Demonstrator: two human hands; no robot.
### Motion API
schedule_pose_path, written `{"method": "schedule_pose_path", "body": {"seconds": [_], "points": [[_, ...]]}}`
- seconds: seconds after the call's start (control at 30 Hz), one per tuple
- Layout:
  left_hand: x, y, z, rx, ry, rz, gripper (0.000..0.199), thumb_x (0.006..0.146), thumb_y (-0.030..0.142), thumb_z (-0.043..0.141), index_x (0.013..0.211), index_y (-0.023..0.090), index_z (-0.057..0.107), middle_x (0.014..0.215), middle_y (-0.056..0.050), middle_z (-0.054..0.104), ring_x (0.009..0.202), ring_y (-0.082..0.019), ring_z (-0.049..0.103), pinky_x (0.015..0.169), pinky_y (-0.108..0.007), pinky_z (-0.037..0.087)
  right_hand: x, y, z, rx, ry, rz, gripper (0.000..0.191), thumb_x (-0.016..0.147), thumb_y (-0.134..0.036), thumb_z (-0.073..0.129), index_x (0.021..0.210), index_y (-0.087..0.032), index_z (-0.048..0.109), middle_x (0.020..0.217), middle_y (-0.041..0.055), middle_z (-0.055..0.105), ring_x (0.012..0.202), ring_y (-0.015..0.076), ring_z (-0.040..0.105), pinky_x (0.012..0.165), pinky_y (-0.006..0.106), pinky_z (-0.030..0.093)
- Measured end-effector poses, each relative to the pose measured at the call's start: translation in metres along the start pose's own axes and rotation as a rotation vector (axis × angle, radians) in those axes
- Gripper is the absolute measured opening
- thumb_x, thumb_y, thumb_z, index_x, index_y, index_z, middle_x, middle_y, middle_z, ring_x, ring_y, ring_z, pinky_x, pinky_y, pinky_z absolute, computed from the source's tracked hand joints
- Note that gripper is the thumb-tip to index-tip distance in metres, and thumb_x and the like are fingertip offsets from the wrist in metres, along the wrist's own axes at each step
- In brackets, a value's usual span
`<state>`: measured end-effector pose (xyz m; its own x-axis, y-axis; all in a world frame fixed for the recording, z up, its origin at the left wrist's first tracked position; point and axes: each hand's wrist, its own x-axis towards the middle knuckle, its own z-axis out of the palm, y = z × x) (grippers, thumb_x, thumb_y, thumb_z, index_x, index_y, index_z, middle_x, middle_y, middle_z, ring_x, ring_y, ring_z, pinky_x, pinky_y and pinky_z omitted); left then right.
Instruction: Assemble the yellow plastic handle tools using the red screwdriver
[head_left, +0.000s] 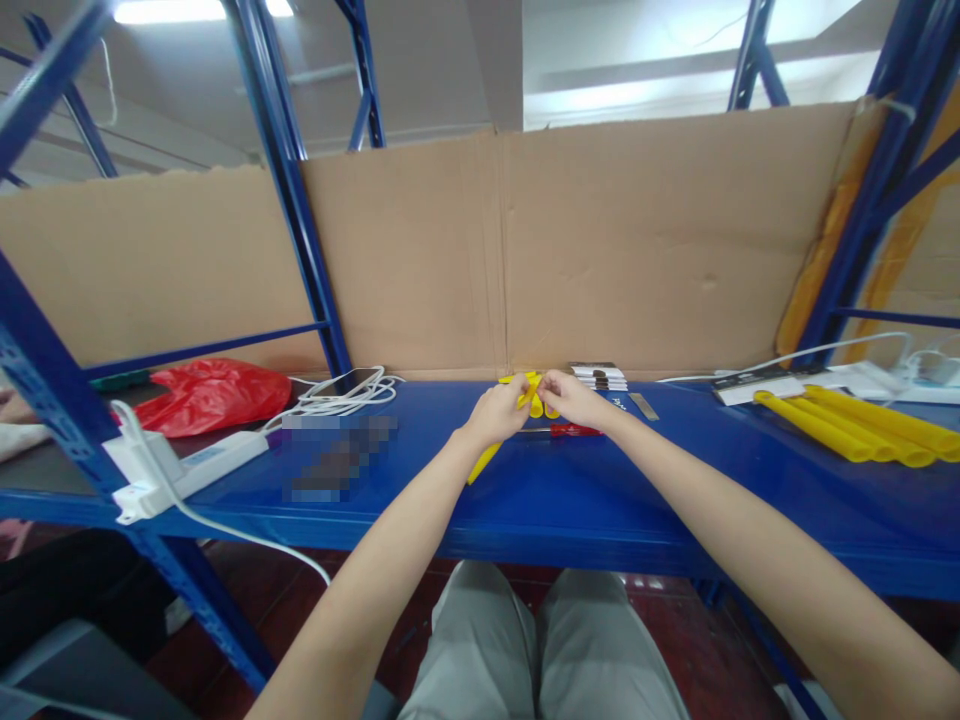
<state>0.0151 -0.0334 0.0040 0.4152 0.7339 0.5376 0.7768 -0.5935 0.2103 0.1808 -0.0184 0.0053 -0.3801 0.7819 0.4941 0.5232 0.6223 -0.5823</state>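
My left hand [496, 412] is closed around a thin yellow tube [484, 463], whose lower end slants out toward the shelf's front edge. Right beside it, my right hand [572, 398] has its fingers pinched together at the tube's upper end; what exactly lies between those fingertips is too small to tell. More yellow pieces [536, 406] show behind and between the two hands, partly hidden. Just below my right hand lies a screwdriver with a red handle [574, 430], its shaft pointing left.
Several yellow tubes [855, 428] lie at the right on the blue shelf [600, 490]. Small printed packets [600, 376] and a flat metal strip [643, 406] sit behind my right hand. At left are a power strip [199, 470], white cables [337, 395] and a red bag [217, 395]. Cardboard [637, 240] stands behind.
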Motion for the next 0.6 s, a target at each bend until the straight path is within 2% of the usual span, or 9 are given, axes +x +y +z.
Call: {"method": "schedule_pose_path", "body": {"seconds": [0.13,0.23,0.3,0.37,0.5,0.6], "points": [[0.004,-0.008,0.004,-0.123,0.091,-0.005,0.013,0.081,0.017,0.057,0.091,0.019,0.050,0.091,-0.007,0.069,0.079,-0.019,0.068,0.070,-0.028,0.050,0.002,-0.003,0.006,-0.064,0.070,-0.060,0.009,0.082,-0.020,0.042,0.073,-0.021,0.041,0.066,-0.0015,0.050,0.060,0.0125,0.048,0.060,0.025,0.040],[0.006,-0.020,0.005,-0.249,0.175,-0.092,0.014,0.078,0.014,0.057,0.087,0.019,0.047,0.087,-0.004,0.068,0.067,-0.015,0.066,0.062,-0.024,0.048,0.003,-0.003,0.004,-0.156,0.103,-0.092,0.008,0.081,-0.019,0.043,0.074,-0.021,0.044,0.069,-0.0001,0.054,0.062,0.0129,0.049,0.061,0.025,0.040],[0.006,-0.029,0.005,-0.338,0.204,-0.166,0.014,0.078,0.013,0.056,0.083,0.020,0.045,0.080,0.000,0.066,0.054,-0.010,0.062,0.055,-0.021,0.046,0.004,0.000,-0.006,-0.237,0.115,-0.067,0.007,0.081,-0.018,0.044,0.075,-0.020,0.047,0.071,0.0010,0.057,0.063,0.0129,0.051,0.061,0.024,0.040],[0.006,-0.035,0.005,-0.412,0.208,-0.203,0.015,0.077,0.013,0.056,0.082,0.020,0.043,0.075,0.003,0.063,0.047,-0.008,0.058,0.049,-0.018,0.044,0.004,0.010,-0.023,-0.339,0.110,0.012,0.009,0.081,-0.016,0.045,0.075,-0.019,0.051,0.071,0.0019,0.059,0.063,0.0128,0.052,0.060,0.023,0.040],[0.007,-0.036,0.008,-0.530,0.223,-0.212,0.017,0.076,0.012,0.057,0.080,0.019,0.043,0.075,0.003,0.062,0.047,-0.007,0.058,0.047,-0.018,0.044,-0.007,0.042,-0.065,-0.614,-0.022,0.344,0.016,0.072,-0.008,0.049,0.061,-0.016,0.056,0.068,0.0074,0.064,0.064,0.0161,0.058,0.059,0.024,0.040],[0.013,-0.028,0.011,-0.631,0.206,-0.208,0.018,0.076,0.011,0.058,0.080,0.019,0.042,0.072,0.003,0.062,0.049,-0.009,0.060,0.052,-0.021,0.048,-0.024,0.062,-0.086,-0.727,0.049,0.482,0.017,0.073,-0.008,0.049,0.068,-0.015,0.063,0.080,0.0102,0.068,0.079,0.0194,0.062,0.064,0.025,0.042]]}}
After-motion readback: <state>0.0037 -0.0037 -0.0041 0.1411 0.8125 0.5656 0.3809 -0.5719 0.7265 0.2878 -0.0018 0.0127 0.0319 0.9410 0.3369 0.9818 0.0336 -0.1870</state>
